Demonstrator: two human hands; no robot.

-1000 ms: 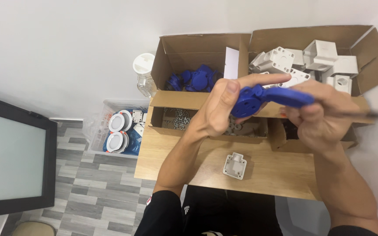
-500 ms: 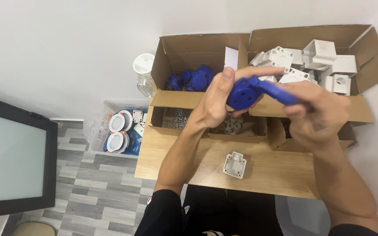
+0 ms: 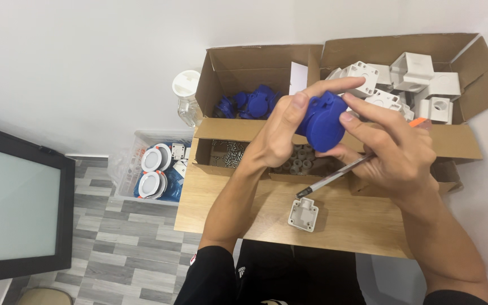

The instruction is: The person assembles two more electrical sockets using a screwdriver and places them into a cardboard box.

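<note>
Both hands hold a round blue plastic cover [image 3: 323, 121] up above the boxes. My left hand [image 3: 280, 133] grips its left side, thumb on the top edge and index finger stretched over it. My right hand [image 3: 393, 149] pinches its right side with the fingertips and also clamps a screwdriver [image 3: 334, 176], whose dark tip points down-left and whose orange end shows past the knuckles. Directly below the tip, a small white square housing [image 3: 303, 214] lies on the wooden table [image 3: 357, 226].
A cardboard box [image 3: 238, 65] with more blue covers [image 3: 252, 104] stands at the back, a box of white housings [image 3: 419, 82] to its right, a screw tray [image 3: 230, 153] in front. A plastic jar [image 3: 186, 96], a floor crate of round lamps [image 3: 156, 169] and a dark screen [image 3: 15, 209] lie left.
The blue part has turned so its round face shows, and both hands drew closer together around it. The screwdriver swung from pointing right to pointing down-left.
</note>
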